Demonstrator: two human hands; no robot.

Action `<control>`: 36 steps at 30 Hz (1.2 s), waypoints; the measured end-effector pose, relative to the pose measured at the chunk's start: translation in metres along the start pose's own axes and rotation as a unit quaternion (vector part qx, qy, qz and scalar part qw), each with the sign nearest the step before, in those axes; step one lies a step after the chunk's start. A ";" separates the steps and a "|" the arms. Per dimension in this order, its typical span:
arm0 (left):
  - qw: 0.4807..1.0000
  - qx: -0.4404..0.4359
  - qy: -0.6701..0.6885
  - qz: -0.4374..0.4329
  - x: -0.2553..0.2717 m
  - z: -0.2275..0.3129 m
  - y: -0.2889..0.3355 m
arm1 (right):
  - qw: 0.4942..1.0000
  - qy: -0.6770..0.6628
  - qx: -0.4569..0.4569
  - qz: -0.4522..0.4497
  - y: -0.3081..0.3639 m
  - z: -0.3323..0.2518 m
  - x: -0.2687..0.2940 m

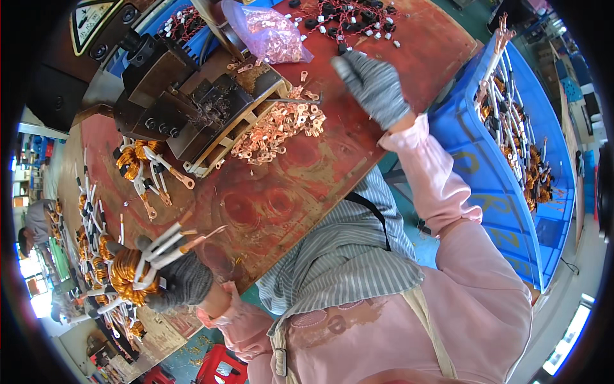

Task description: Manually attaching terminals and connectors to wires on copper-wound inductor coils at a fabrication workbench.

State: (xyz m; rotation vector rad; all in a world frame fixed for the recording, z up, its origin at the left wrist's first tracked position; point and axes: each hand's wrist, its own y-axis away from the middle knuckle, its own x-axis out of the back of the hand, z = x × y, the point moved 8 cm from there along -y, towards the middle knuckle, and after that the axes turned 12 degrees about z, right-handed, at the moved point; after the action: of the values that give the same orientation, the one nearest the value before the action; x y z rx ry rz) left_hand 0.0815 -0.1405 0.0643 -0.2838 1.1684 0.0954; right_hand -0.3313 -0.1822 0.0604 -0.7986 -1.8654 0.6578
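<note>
In my left hand (185, 280), gloved in dark grey, is a copper-wound ring coil (131, 276). White-sleeved leads with bare copper ends stick up from it. My right hand (374, 86), in a grey glove, is over the red tabletop at the front of a heap of small black ring cores with red wires (352, 19). Its fingers are bent together, and a small black part (343, 48) shows right at their tips; whether they grip it is hidden. Another copper ring coil (134, 157), with copper lugs on its leads, lies beside the black press (192, 102).
Loose copper ring lugs (281, 131) are piled beside the press, with a plastic bag of lugs (268, 32) behind. At right stands a blue bin (499, 185) of wired coils. More finished coils (96, 256) crowd the table's left side. Below left is a red stool (220, 366).
</note>
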 end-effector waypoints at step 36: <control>0.965 0.135 -0.223 -0.026 0.045 -0.063 -0.014 | 0.743 -0.600 -0.210 -0.211 0.080 -0.138 -0.034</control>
State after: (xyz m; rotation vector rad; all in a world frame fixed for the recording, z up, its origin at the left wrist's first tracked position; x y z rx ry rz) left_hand 0.0456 -0.1739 0.0030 -0.0453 0.7136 -0.0466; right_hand -0.1746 -0.1434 0.0363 -0.0727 -3.3351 0.4542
